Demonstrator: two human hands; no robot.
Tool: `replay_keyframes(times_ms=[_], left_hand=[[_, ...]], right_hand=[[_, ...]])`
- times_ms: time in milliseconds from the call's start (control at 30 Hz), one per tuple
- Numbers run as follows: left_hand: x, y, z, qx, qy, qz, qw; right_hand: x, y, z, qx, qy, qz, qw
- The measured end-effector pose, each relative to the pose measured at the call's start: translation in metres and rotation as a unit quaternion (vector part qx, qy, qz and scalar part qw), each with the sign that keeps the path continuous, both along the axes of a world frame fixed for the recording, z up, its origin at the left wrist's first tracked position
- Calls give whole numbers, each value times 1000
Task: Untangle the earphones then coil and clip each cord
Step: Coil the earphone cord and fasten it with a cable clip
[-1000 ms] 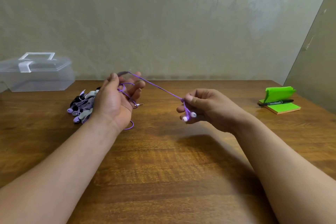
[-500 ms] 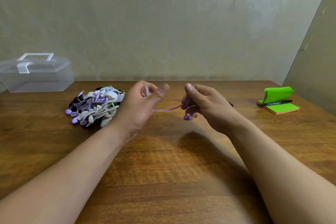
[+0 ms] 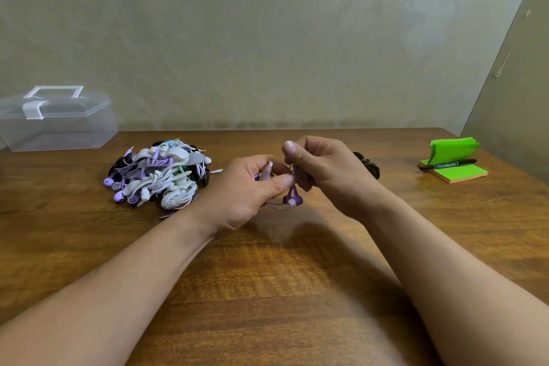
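Wooden worktop (image 3: 297, 291) stands by a pale wall. Over its middle, the left hand (image 3: 237, 192) and right hand (image 3: 326, 171) both pinch the purple earphones (image 3: 292, 200), whose buds hang just below. A pile of earphones (image 3: 160, 178) lies at the left

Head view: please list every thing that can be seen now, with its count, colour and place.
table: one, brown wood, under everything
earphone pile: one heap, white, purple and black, on the table left of centre
purple earphones: one pair, purple, held above the centre, buds hanging down
pale piece: one, whitish, held beside the purple cord; kind unclear
plastic box: one, clear, far left by the wall
sticky notes: one pad, green, far right
marker: one, black, lying on the pad
dark thing: one, black, right of centre, mostly hidden
left hand: holds pale piece and cord
right hand: pinches the cord
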State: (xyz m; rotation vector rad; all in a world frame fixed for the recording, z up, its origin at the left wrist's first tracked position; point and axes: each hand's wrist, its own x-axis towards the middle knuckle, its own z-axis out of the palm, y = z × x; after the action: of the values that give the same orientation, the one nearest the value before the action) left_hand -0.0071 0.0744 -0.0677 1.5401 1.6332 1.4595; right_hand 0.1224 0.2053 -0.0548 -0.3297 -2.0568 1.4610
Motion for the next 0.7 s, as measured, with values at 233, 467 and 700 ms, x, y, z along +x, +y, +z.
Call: replay_keyframes(times_ms=[233, 467, 700], left_hand=[[-7, 5, -2, 79, -79, 80, 990], [-26, 5, -9, 66, -11, 119, 991], [-23, 7, -12, 24, -50, 105, 993]], right_hand=[[0, 9, -1, -60, -9, -10, 998], [-1, 9, -4, 33, -52, 7, 998], [0, 8, 0, -95, 3, -6, 995]])
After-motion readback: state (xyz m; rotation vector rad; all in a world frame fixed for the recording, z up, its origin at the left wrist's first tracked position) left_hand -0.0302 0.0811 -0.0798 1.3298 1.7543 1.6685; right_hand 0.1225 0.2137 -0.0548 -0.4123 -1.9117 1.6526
